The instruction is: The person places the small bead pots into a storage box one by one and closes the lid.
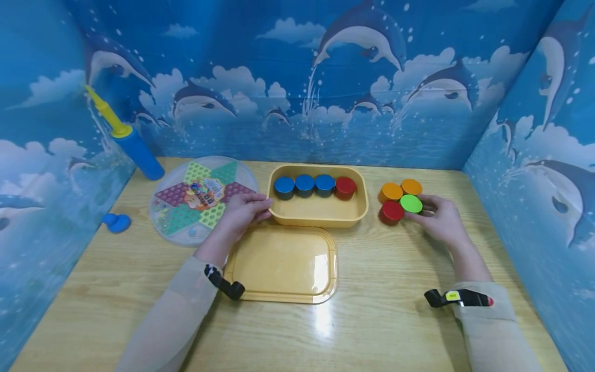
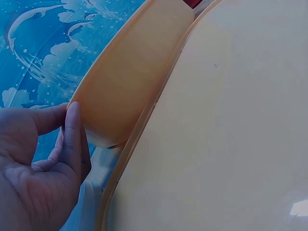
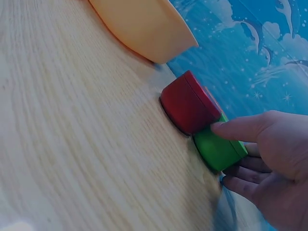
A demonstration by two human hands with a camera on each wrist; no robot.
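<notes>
Showing at far left, on the desk [image 1: 372,325], a small blue knobbed piece [image 1: 117,222]. Showing next, in the back corner, a blue pump [image 1: 138,153] with a yellow nozzle. Displaying beyond that a round star-patterned game board [image 1: 204,194]. Pinching, with the left-hand grip [image 1: 241,212], the left rim of the yellow tray [image 1: 316,211] between thumb and finger. Showing a flat yellow lid [image 1: 279,263] just in front of that tray. Containing, in a row toward the tray's back, three blue cylinders [image 1: 304,186] and, rightmost, one red cylinder [image 1: 345,188]. Grouping right of the tray a second red cylinder [image 1: 391,213], two orange cylinders [image 1: 391,192] and a green cylinder [image 1: 411,203]. Gripping the green one, with the right-hand grip [image 1: 439,217], between thumb and fingers.
</notes>
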